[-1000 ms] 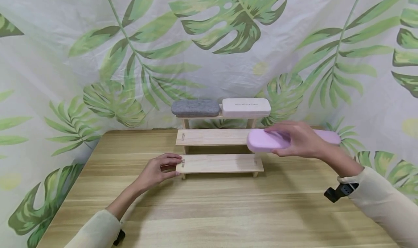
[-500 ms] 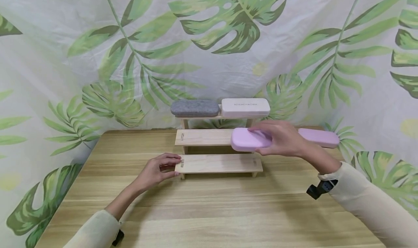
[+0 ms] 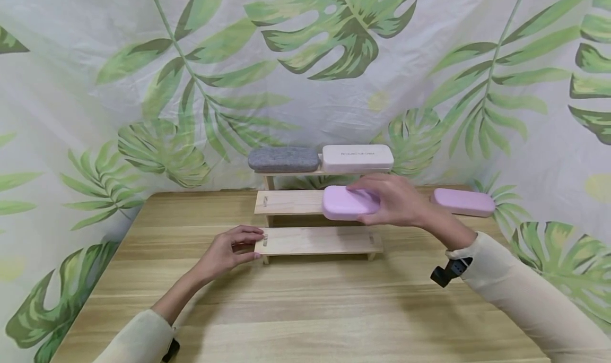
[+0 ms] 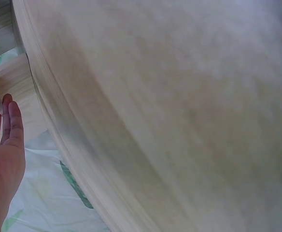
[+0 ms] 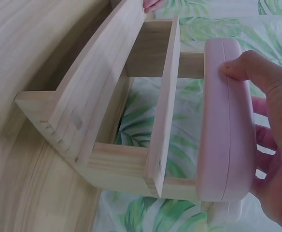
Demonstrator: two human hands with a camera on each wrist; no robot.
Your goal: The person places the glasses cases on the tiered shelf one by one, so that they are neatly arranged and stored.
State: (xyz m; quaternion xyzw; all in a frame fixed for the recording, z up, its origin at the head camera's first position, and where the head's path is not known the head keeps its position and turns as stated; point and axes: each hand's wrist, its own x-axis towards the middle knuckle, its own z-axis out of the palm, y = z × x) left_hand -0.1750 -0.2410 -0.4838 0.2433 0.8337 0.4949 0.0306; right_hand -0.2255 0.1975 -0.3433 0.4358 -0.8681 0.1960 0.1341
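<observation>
Nearest the viewer, two pale sleeves [image 3: 530,294] are reaching in over the front edge of the wood-grained desk [image 3: 305,310], a black wrist device [image 3: 451,271] showing at each cuff. Toward the desk's left edge, the left hand [image 3: 234,249] is pinching the left end of the lowest step [image 3: 315,240] of a three-tier wooden stand, its thumb lying at the front corner and its fingers farther back. Beyond, the right hand [image 3: 393,198] is pinching a lilac case [image 3: 343,204] between the thumb on one long side and the fingers on the other. The case is lying lengthwise in the grasp, above the middle step [image 3: 288,201]; the right wrist view is showing a gap between case and board. Near the desk's far right corner, a second lilac case [image 3: 463,202] is resting, partly hidden at its left end by the right arm. Toward the desk's far edge, the top step [image 3: 286,174] is carrying a grey case [image 3: 284,159] on the left and a white lettered case [image 3: 358,158] just beside it. Behind everything, a leaf-print cloth [image 3: 286,87] is hanging
</observation>
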